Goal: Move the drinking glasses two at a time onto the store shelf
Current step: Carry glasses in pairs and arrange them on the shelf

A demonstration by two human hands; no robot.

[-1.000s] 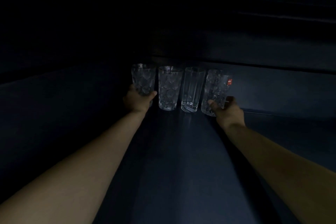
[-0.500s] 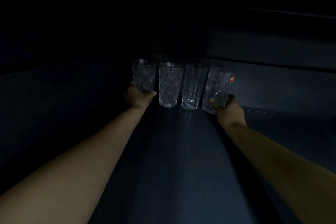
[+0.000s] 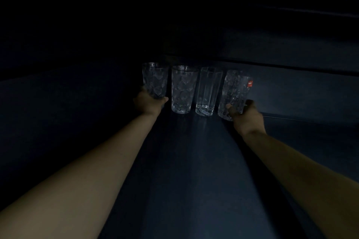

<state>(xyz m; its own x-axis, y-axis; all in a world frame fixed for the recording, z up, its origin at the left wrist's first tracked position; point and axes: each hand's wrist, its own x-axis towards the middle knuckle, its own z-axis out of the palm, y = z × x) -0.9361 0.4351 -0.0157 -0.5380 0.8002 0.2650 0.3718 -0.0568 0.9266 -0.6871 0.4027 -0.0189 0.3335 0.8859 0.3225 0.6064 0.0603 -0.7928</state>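
Several clear drinking glasses stand in a row deep on a dark shelf (image 3: 184,161). My left hand (image 3: 148,102) grips the base of the leftmost patterned glass (image 3: 155,79). To its right stand a second patterned glass (image 3: 183,89) and a plain tall glass (image 3: 207,91), both untouched. My right hand (image 3: 245,116) holds the base of the rightmost textured glass (image 3: 231,91). Behind that one another glass with a red sticker (image 3: 247,85) shows partly; whether my fingers touch it I cannot tell.
The shelf's back wall (image 3: 291,93) runs right behind the glasses. An upper shelf or dark board (image 3: 252,48) hangs low above them. The scene is very dim, and the left side is in black shadow.
Both hands with their glasses have slid slightly farther back on the shelf, closing up the row. The grips look the same.
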